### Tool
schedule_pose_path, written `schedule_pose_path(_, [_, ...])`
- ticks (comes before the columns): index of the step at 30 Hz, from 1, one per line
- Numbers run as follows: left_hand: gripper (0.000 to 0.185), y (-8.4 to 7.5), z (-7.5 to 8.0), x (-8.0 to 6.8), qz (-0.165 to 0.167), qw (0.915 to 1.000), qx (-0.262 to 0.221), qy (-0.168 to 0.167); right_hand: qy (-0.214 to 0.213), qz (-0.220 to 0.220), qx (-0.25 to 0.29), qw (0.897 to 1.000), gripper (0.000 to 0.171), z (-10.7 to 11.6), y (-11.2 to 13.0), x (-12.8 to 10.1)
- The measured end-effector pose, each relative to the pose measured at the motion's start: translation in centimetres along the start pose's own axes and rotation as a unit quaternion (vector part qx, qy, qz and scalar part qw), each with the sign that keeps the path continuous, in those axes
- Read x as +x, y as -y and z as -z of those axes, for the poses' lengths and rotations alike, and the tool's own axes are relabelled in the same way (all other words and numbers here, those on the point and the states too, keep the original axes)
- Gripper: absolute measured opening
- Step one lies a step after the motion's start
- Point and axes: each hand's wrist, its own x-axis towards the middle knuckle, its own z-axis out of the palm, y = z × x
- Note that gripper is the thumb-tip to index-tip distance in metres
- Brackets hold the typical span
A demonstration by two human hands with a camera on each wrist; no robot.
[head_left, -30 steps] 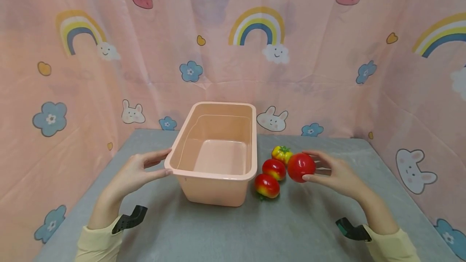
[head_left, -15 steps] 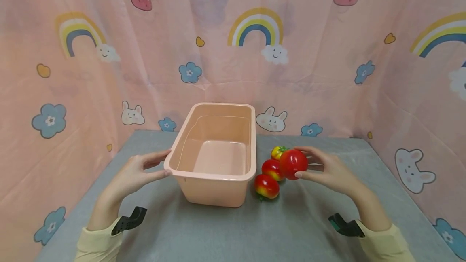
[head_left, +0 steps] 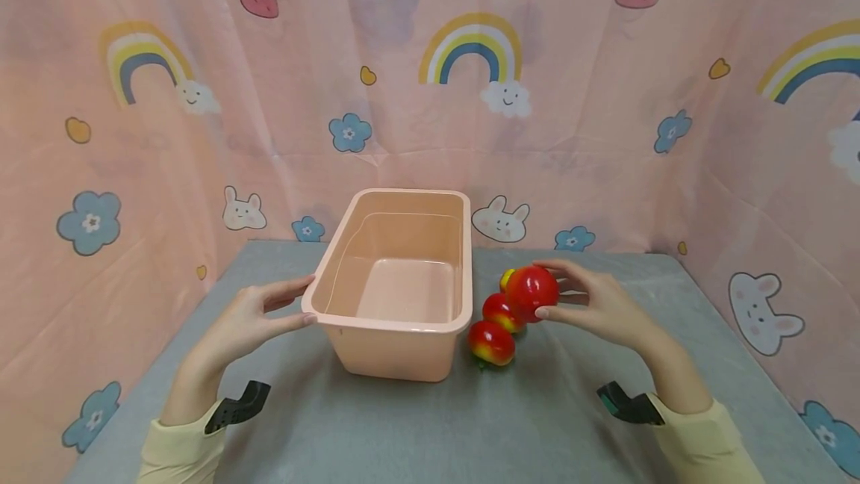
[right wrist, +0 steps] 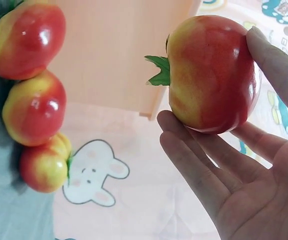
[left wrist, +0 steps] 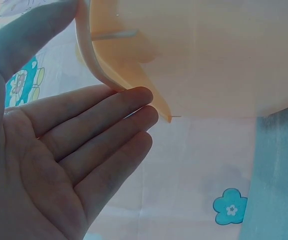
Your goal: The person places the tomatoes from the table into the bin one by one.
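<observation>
1. Your right hand (head_left: 598, 305) has the shiny red fruit (head_left: 532, 293) pinched, thumb on one side and fingers on the other. The grip is only as wide as the fruit, and your palm sits well back from it.
2. That fruit is up above the table (head_left: 376, 432), to the right of the tub (head_left: 390, 325) and outside it. In the right wrist view you can see its yellowish end, with the green leafy bit pointing down toward the tabletop.
3. Your left hand (head_left: 260, 314) is at the tub's near left corner. Thumb and fingers are spread pretty wide and mostly straight, touching the rim rather than curling round it.
4. Tub's peach coloured and sits upright on the table, between your hands.
5. Just right of the tub you've got three more fruits in a line: the near fruit (head_left: 492, 343) and the middle fruit (head_left: 502, 312), both red with yellow, then the far fruit (head_left: 507, 279), mostly tucked behind the one you're holding in the head view. In the right wrist view, near and middle look like they're touching.
6. You've got pale yellow sleeves (head_left: 181, 447) on, and behind everything hangs a pink curtain (head_left: 584, 193) with rainbows, bunnies and blue flowers on it.
</observation>
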Motion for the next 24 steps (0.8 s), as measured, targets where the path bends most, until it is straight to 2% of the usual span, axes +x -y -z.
schedule_pose_path(12, [0.06, 0.0, 0.0, 0.0, 0.002, 1.0, 0.0, 0.002, 0.002, 0.024, -0.007, 1.0, 0.07, 0.2, 1.6, 1.9])
schedule_pose_path(24, [0.059, -0.3, 0.2, 0.0, 0.005, 1.0, 0.0, 0.003, 0.026, 0.063, -0.015, 0.998, 0.066, 0.9, 3.6, 4.5])
